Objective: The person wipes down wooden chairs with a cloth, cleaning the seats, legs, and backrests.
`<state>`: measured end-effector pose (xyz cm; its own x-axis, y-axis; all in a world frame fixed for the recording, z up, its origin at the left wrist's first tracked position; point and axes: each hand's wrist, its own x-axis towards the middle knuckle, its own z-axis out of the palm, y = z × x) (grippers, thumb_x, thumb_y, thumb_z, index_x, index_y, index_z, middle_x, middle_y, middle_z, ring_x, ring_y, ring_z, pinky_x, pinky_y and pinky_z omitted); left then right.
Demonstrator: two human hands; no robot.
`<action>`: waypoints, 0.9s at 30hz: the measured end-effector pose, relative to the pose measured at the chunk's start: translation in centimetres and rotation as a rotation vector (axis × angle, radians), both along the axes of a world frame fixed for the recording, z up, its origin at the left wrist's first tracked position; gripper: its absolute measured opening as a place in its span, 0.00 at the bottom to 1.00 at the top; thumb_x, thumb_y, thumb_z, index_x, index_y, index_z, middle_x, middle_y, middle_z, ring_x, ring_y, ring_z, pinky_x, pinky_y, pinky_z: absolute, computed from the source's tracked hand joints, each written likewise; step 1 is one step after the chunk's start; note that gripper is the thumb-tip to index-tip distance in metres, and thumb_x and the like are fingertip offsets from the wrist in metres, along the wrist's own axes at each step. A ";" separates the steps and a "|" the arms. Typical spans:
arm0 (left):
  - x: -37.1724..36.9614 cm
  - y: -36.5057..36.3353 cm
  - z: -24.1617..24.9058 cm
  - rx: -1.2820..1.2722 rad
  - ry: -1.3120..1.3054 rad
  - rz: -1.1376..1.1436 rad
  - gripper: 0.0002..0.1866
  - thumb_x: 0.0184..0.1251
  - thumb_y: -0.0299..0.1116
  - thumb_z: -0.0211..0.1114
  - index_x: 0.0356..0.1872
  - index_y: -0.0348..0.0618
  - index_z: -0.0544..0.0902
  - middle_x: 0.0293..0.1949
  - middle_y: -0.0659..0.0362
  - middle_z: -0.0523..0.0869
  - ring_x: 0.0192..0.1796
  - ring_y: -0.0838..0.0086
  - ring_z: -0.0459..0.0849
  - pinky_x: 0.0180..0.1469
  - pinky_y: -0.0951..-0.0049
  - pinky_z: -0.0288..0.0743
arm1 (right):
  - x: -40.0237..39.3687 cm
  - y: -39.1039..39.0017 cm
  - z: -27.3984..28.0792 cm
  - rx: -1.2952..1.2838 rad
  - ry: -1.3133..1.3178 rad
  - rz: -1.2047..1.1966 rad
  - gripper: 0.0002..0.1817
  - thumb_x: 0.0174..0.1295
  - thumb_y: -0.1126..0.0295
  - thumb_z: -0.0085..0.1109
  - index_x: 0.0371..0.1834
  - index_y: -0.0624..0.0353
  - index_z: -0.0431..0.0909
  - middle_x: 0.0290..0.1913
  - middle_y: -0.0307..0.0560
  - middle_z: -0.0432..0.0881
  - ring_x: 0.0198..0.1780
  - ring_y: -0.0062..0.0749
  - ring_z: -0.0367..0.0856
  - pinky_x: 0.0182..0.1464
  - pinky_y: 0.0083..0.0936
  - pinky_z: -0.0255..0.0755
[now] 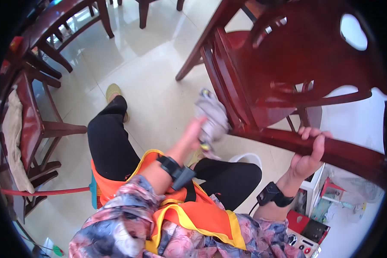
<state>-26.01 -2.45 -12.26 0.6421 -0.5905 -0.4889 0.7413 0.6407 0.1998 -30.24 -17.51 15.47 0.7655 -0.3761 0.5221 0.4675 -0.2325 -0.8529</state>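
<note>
The left hand [190, 136] had its fingers closed into a bunched grey cloth [213, 116], whose folds hid most of them. The right hand [303, 165] had its fingers curled firmly round a rail [268, 139] of a dark red chair [305, 56]. The chair spread to the right of the left fingers and forward of the right ones. The rail's long axis ran crosswise, from just beside the cloth, through the right fingers and on past them. The left fingers were the nearer to its left end; whether the cloth touched the wood could not be told. Between both sets of fingers, lower down, stood a white bucket [250, 160]. Well left of the left fingers, a beige towel [15, 129] lay along a second chair [30, 114].
</note>
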 end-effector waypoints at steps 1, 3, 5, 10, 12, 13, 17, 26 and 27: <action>1.5 3.0 1.9 0.031 0.082 0.065 0.24 0.69 0.38 0.50 0.61 0.34 0.64 0.54 0.48 0.76 0.55 0.60 0.78 0.60 0.58 0.71 | 0.8 1.2 0.6 -0.008 0.007 -0.036 0.13 0.57 0.72 0.55 0.45 0.59 0.69 0.32 0.45 0.74 0.33 0.30 0.71 0.43 0.36 0.68; 4.4 7.3 -0.4 -0.106 0.110 0.197 0.24 0.69 0.41 0.47 0.58 0.32 0.68 0.52 0.47 0.78 0.55 0.58 0.78 0.60 0.56 0.70 | 2.5 2.6 1.2 -0.008 0.004 -0.049 0.14 0.56 0.73 0.55 0.45 0.60 0.69 0.32 0.46 0.75 0.32 0.30 0.71 0.43 0.35 0.68; 6.0 9.3 0.5 -0.189 0.098 0.229 0.24 0.70 0.42 0.45 0.57 0.32 0.70 0.52 0.47 0.79 0.55 0.58 0.78 0.61 0.57 0.70 | 3.7 3.2 1.7 0.070 0.007 -0.052 0.15 0.56 0.72 0.55 0.47 0.60 0.70 0.33 0.47 0.76 0.32 0.31 0.71 0.43 0.35 0.67; 7.4 1.4 1.9 -0.111 0.079 -0.112 0.25 0.68 0.44 0.49 0.57 0.35 0.70 0.51 0.49 0.79 0.51 0.58 0.79 0.58 0.60 0.71 | 5.4 0.9 3.5 0.142 0.005 -0.045 0.14 0.60 0.63 0.54 0.44 0.60 0.71 0.34 0.47 0.73 0.33 0.30 0.68 0.44 0.33 0.64; 5.5 -5.8 2.8 0.450 -0.265 -0.283 0.26 0.67 0.50 0.47 0.53 0.37 0.74 0.46 0.47 0.81 0.47 0.54 0.80 0.55 0.59 0.67 | 5.8 0.4 3.8 0.100 -0.031 -0.142 0.16 0.59 0.61 0.55 0.44 0.62 0.71 0.35 0.48 0.71 0.33 0.30 0.67 0.44 0.32 0.63; 5.1 -8.6 0.8 0.569 -0.558 -0.323 0.27 0.67 0.52 0.46 0.51 0.37 0.75 0.43 0.46 0.81 0.47 0.52 0.79 0.55 0.59 0.66 | 6.0 0.1 3.6 0.071 -0.056 -0.194 0.17 0.59 0.61 0.55 0.43 0.63 0.71 0.35 0.49 0.70 0.33 0.30 0.67 0.44 0.32 0.62; 6.6 -10.8 -3.4 0.739 -0.727 -0.610 0.29 0.66 0.54 0.44 0.45 0.34 0.77 0.40 0.43 0.81 0.46 0.51 0.79 0.53 0.62 0.67 | 4.6 -1.4 3.1 0.028 0.000 -0.151 0.18 0.53 0.62 0.56 0.39 0.65 0.68 0.31 0.46 0.64 0.35 0.31 0.65 0.46 0.34 0.61; 3.2 -13.4 -10.1 0.980 -0.714 -0.121 0.23 0.63 0.46 0.52 0.30 0.31 0.80 0.43 0.35 0.78 0.62 0.47 0.64 0.59 0.59 0.64 | 4.6 -3.7 4.7 -0.129 -0.009 -0.363 0.16 0.52 0.64 0.55 0.39 0.64 0.66 0.33 0.48 0.65 0.37 0.35 0.67 0.51 0.36 0.64; 2.8 -12.7 -10.1 1.106 -0.558 -0.096 0.23 0.62 0.46 0.54 0.30 0.30 0.79 0.43 0.34 0.78 0.61 0.47 0.66 0.58 0.60 0.65 | 4.2 -4.3 5.1 -0.140 0.014 -0.357 0.16 0.53 0.65 0.54 0.39 0.64 0.65 0.33 0.49 0.65 0.37 0.35 0.67 0.51 0.36 0.64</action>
<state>-23.25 -15.10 -22.36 0.8992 -0.0913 -0.4279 0.4160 -0.1242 0.9008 -26.03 -21.85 20.59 0.6071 -0.5457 0.5776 0.3244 -0.4934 -0.8071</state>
